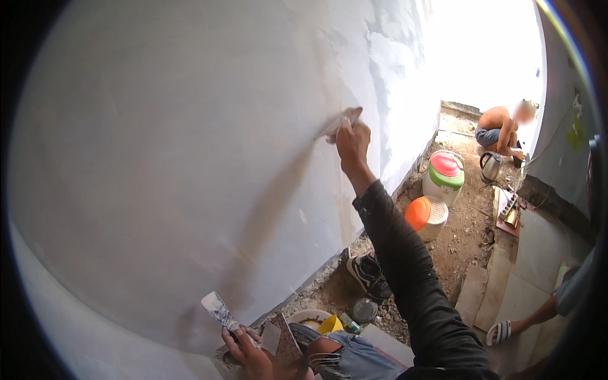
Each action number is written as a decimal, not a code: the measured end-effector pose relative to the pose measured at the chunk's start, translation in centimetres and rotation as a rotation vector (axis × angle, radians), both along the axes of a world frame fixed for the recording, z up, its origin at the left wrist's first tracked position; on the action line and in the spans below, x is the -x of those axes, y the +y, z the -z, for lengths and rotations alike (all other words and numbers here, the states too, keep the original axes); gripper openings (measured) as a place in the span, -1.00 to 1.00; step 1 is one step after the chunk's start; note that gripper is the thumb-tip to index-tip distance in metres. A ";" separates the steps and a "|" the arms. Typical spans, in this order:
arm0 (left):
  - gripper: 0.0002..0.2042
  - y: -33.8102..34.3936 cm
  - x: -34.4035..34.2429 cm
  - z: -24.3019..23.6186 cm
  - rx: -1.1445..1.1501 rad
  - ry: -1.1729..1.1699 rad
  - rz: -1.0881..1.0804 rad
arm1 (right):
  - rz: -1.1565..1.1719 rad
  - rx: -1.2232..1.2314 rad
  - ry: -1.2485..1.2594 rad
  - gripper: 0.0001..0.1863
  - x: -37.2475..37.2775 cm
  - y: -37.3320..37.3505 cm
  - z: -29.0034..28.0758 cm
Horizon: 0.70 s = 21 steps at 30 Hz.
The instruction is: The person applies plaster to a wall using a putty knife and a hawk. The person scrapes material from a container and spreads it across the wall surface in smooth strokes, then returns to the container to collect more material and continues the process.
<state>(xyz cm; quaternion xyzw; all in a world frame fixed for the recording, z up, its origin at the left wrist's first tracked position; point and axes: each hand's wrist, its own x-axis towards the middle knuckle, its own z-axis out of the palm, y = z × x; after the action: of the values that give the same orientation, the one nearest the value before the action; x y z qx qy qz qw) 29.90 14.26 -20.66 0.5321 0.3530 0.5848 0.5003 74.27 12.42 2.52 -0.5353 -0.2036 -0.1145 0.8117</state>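
Observation:
My right hand [354,142] is raised at the plastered wall [190,126], fingers closed round a smoothing trowel [330,130]. The trowel is partly hidden by my hand, and its blurred blade lies at the wall's surface. Low at the front, my left hand [253,360] grips a putty knife [218,308] by its handle. White putty smears the knife's blade, which points up and left. Beside that hand is a flat speckled board [288,342]; I cannot tell whether the hand touches it.
Along the wall's foot are a shoe [368,273], a bucket [308,316] and a yellow scoop [330,325]. Farther back stand an orange-lidded container [418,213], a red-and-green jug [444,164] and a kettle [490,166]. A person [497,126] squats beyond; another person's sandalled foot [499,333] is at right.

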 end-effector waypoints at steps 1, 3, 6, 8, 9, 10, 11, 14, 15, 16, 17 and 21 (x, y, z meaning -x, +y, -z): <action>-0.61 -0.1 -0.1 -0.3 0.006 -0.016 -0.005 | 0.003 -0.039 -0.049 -0.66 -0.4 0.7 -1.8; -0.61 -0.9 -1.0 -1.5 0.067 -0.090 -0.027 | -0.007 -0.074 -0.160 -0.70 -0.7 1.2 -6.5; -0.61 -0.8 -1.0 -0.8 0.036 -0.099 0.051 | -0.045 -0.032 -0.232 -0.74 -2.2 0.4 -13.8; -0.61 -0.3 -0.3 -0.5 -0.009 -0.087 0.070 | -0.164 -0.110 -0.294 -0.69 0.3 -1.4 -15.0; -0.61 -0.3 -0.1 -0.6 -0.019 -0.090 0.063 | -0.205 -0.196 -0.359 -0.66 0.4 -2.2 -14.6; -0.61 -0.3 0.0 -0.7 -0.029 -0.093 0.056 | -0.157 -0.163 -0.380 -0.63 -0.1 -3.3 -13.9; -0.62 -0.7 0.0 -1.3 -0.007 -0.100 0.051 | -0.108 -0.126 -0.402 -0.58 -1.3 -4.8 -13.4; -0.63 -0.7 -0.1 -1.9 0.020 -0.132 0.037 | 0.313 0.324 -0.609 -0.63 -3.8 -8.0 -10.2; -0.64 -0.8 -0.1 -2.1 0.020 -0.136 0.039 | 0.399 0.388 -0.708 -0.65 -4.1 -8.3 -8.8; -0.64 -0.9 -0.2 -2.2 0.019 -0.141 0.040 | 0.361 0.409 -0.816 -0.65 -4.7 -8.3 -7.8; -0.65 -0.8 -0.3 -1.8 0.038 -0.148 0.033 | 0.320 0.435 -0.920 -0.64 -5.2 -8.4 -7.0; -0.64 -1.0 -0.6 -1.4 0.056 -0.157 0.061 | 0.459 0.648 -1.234 -0.49 -8.1 -7.2 -5.3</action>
<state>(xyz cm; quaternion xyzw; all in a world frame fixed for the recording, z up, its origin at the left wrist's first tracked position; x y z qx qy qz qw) 30.50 13.24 -19.25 0.4810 0.3123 0.5992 0.5587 82.41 5.26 7.85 -0.6157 -0.5301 -0.4963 0.3060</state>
